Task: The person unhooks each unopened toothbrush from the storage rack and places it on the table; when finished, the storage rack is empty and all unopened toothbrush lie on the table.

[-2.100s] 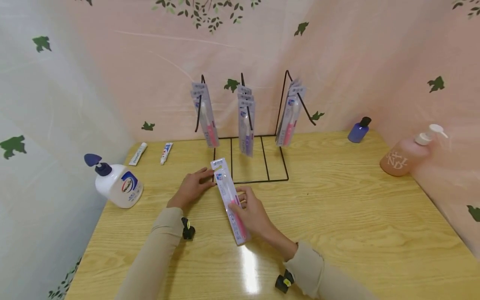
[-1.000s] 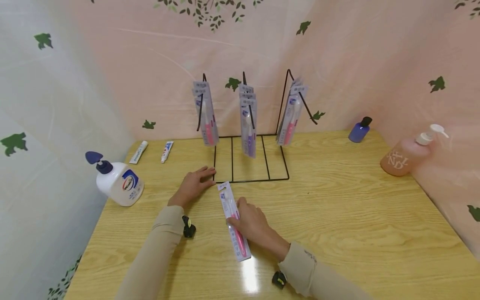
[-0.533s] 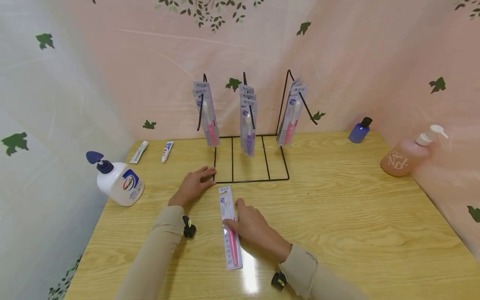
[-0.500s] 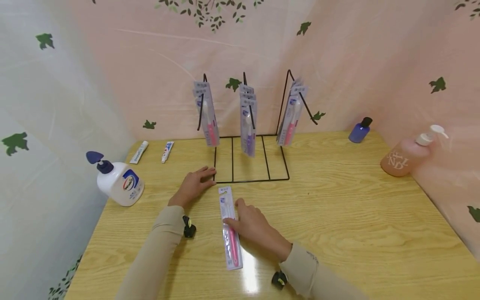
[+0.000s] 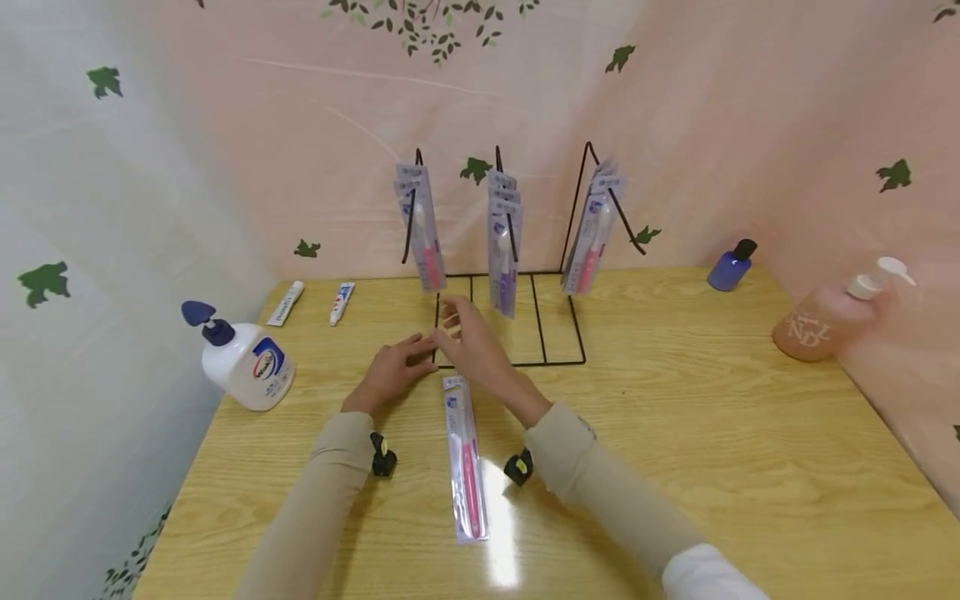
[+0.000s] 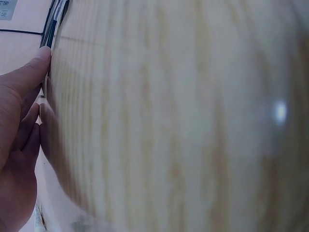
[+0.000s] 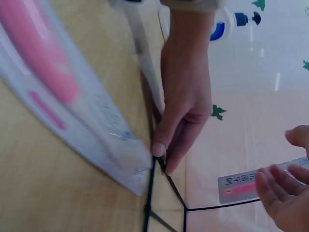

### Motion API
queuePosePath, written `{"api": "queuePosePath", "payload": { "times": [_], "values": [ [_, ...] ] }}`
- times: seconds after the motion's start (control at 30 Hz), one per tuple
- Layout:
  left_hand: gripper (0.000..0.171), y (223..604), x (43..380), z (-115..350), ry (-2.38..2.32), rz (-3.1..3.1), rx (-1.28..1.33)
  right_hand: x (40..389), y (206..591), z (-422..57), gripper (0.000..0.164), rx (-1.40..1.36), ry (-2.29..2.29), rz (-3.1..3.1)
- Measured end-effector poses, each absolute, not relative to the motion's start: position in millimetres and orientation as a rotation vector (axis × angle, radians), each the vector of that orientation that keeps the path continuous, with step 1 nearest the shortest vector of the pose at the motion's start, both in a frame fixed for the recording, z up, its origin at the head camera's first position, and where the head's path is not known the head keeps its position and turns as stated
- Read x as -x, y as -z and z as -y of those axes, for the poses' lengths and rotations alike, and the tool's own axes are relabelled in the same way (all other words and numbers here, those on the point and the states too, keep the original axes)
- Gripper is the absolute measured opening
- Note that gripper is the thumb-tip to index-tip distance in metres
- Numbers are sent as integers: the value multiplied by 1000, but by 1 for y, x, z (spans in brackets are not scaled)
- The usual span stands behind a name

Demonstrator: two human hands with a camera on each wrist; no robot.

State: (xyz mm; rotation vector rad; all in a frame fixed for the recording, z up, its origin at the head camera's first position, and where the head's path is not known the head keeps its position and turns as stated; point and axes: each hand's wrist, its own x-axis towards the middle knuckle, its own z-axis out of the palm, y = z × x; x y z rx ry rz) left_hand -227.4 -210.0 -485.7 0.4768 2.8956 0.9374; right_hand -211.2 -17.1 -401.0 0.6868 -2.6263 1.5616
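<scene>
A packaged pink toothbrush lies on the table in front of the black wire rack; it looms large in the right wrist view. My left hand pinches the rack's front left corner between thumb and fingers. Empty, with fingers loosely bent, my right hand is raised over the left part of the rack's base. Just beyond it hang packaged pink toothbrushes on the left hook. Packaged purple toothbrushes fill the middle hook, and more pink toothbrushes the right one.
To the left stand a white pump bottle and, farther back, two small tubes, one white and one white with coloured print. A small blue bottle and a pink pump bottle are at the right.
My right hand laid the packaged toothbrush down on the table, let go of it and moved forward to the left hook. The left hand stayed at the rack's corner.
</scene>
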Motion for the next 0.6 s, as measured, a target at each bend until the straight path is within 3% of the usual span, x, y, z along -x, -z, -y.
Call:
{"api": "queuePosePath", "payload": {
  "times": [0.3, 0.6],
  "values": [
    [47, 487, 228, 209, -944, -2895, -499, 266, 379, 53, 43, -452, -1508, 2334],
    [47, 486, 225, 208, -950, -2879, -490, 294, 370, 62, 26, -432, -1645, 2184]
  ]
}}
